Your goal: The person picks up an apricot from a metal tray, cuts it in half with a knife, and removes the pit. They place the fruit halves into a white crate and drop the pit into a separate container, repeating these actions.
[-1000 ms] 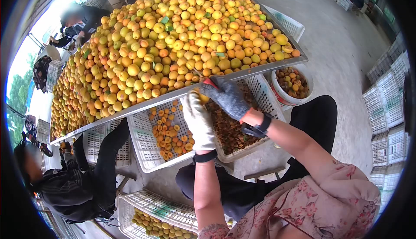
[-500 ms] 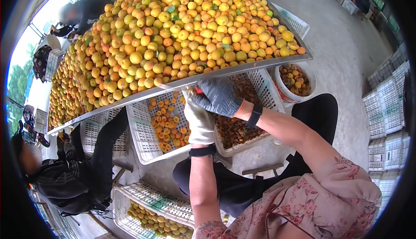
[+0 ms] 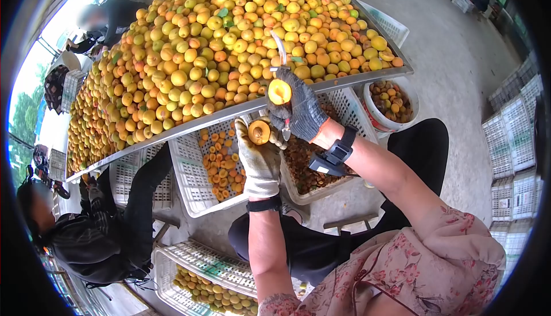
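My left hand (image 3: 258, 158), in a white glove, holds an apricot half (image 3: 259, 133) cut side up, with the brown stone still in it. Just above and to the right, my right hand (image 3: 301, 106) wears a grey glove. It grips a small knife (image 3: 279, 46) whose thin curved blade points up over the fruit heap. The same hand holds another apricot half (image 3: 280, 92), its orange cut face showing and no stone in it. Below the hands are a white crate (image 3: 192, 192) of apricot halves and a crate (image 3: 301, 198) of brown stones.
A metal-edged table (image 3: 229, 120) piled with whole apricots (image 3: 189, 58) stands ahead. A white bucket (image 3: 410, 118) of fruit is at right, a crate (image 3: 212, 270) of apricots below. Crates (image 3: 511, 144) are stacked far right. One co-worker (image 3: 97, 230) sits at left, another (image 3: 112, 20) beyond the table.
My hands were together at the table edge around one fruit. Now they have drawn slightly apart and turned up, each showing an apricot half. The knife blade has swung from leftward to upward.
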